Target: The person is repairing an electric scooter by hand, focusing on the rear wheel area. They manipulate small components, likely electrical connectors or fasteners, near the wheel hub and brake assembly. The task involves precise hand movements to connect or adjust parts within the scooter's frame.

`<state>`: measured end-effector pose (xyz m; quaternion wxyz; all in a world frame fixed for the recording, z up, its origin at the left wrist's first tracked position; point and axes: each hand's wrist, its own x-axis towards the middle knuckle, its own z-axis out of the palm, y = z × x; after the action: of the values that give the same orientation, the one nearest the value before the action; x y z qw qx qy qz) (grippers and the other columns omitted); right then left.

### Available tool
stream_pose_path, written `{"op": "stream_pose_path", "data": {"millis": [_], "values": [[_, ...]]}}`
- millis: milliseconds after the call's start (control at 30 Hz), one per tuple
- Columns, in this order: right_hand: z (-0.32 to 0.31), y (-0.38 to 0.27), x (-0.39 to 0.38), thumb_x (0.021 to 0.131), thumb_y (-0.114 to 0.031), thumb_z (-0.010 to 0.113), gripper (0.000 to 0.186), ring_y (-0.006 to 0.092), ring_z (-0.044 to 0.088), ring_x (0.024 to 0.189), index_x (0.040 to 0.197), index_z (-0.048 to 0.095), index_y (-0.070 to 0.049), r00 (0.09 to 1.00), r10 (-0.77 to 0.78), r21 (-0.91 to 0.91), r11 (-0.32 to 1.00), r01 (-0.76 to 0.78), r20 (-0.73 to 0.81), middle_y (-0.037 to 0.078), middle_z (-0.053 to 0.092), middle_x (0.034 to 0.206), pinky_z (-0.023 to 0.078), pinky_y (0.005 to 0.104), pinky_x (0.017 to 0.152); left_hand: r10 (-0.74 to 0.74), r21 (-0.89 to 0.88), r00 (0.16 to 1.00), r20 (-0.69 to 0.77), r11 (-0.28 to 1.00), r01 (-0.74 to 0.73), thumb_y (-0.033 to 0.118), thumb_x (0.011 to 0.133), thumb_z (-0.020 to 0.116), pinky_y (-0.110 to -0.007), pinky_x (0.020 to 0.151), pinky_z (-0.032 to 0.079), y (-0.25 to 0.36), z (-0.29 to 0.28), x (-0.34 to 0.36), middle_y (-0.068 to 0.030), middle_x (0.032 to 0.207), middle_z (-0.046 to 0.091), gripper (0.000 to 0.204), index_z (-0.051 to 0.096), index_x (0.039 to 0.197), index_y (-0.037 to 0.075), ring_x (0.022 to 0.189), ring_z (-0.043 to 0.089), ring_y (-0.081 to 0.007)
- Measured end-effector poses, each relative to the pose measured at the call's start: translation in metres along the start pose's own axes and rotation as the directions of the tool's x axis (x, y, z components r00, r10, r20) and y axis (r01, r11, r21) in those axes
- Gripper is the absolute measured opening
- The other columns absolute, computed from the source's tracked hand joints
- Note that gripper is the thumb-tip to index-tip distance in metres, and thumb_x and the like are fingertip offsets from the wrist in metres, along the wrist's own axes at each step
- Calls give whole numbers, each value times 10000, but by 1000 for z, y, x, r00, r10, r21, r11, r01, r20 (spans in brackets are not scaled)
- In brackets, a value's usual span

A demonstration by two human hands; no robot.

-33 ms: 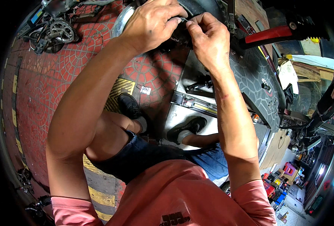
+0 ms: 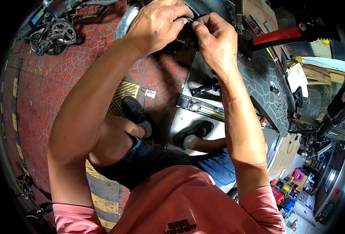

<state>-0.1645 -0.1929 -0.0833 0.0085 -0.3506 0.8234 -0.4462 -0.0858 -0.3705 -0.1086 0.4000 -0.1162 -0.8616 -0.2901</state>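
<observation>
At the top of the view my left hand (image 2: 158, 25) is closed, thumb and finger pinched together. Facing it, my right hand (image 2: 218, 43) pinches with its thumb against a bent forefinger. A thin wire-like piece (image 2: 189, 21) shows between the two sets of fingertips; its ends are hidden by the fingers. Right behind the hands is a dark, rounded part (image 2: 209, 7), its kind unclear. A curved silver metal part (image 2: 126, 22) stands beside my left wrist. Shadowed parts just below the fingertips are too dark to make out.
A grey panel with a cell-like pattern (image 2: 264, 87) lies right of my right forearm. A red and black bar (image 2: 275, 39) juts in above it. Bicycle parts with a chainring (image 2: 64, 32) lie on red paving (image 2: 36, 101). A long tool with a yellow strip (image 2: 209, 111) lies near my shoe (image 2: 192, 133).
</observation>
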Motion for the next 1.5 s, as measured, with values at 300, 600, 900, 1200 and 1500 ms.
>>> {"op": "stream_pose_path", "data": {"millis": [300, 600, 900, 1200, 1500], "values": [[3, 13, 5, 961, -140, 727, 166, 108, 643, 683, 907, 748, 15, 989, 127, 250, 958, -143, 80, 50, 715, 722, 536, 316, 652, -27, -4, 1000, 12, 1000, 27, 33, 839, 732, -476, 874, 518, 5, -4, 3, -187, 1019, 609, 170, 687, 1003, 18, 1004, 599, -401], [3, 9, 3, 957, -155, 735, 162, 119, 669, 684, 918, 754, 1, 996, 92, 116, 989, -94, 22, 78, 736, 731, 548, 325, 666, -18, 36, 1000, -8, 999, 18, 25, 838, 732, -471, 875, 520, 0, 1, 1, -181, 1007, 610, 149, 684, 979, 24, 998, 598, -399], [-3, -1, -1, 963, -157, 740, 168, 99, 645, 671, 916, 753, 4, 995, 97, 130, 987, -96, -4, 52, 719, 717, 536, 307, 649, -34, 19, 999, 8, 999, 34, 21, 853, 717, -456, 858, 535, 3, 1, 2, -166, 987, 634, 193, 765, 1039, 4, 989, 616, -368], [-39, -16, -20, 1019, -136, 728, 165, 45, 547, 646, 915, 714, -8, 966, 178, 341, 910, -235, 189, -38, 626, 716, 440, 244, 592, -360, -304, 851, 382, 820, 484, 48, 915, 707, -277, 743, 491, 34, -28, 15, -17, 855, 608, 143, 706, 1045, -13, 812, 591, -94], [-41, -18, -47, 1089, -203, 678, 199, 58, 561, 635, 1011, 745, -32, 868, 205, 602, 648, -467, 452, 5, 700, 761, 432, 224, 594, -126, -214, 922, 365, 953, 215, 24, 835, 684, -359, 759, 512, 51, -43, 13, -83, 905, 615, 149, 646, 977, 2, 829, 620, -215]]}}
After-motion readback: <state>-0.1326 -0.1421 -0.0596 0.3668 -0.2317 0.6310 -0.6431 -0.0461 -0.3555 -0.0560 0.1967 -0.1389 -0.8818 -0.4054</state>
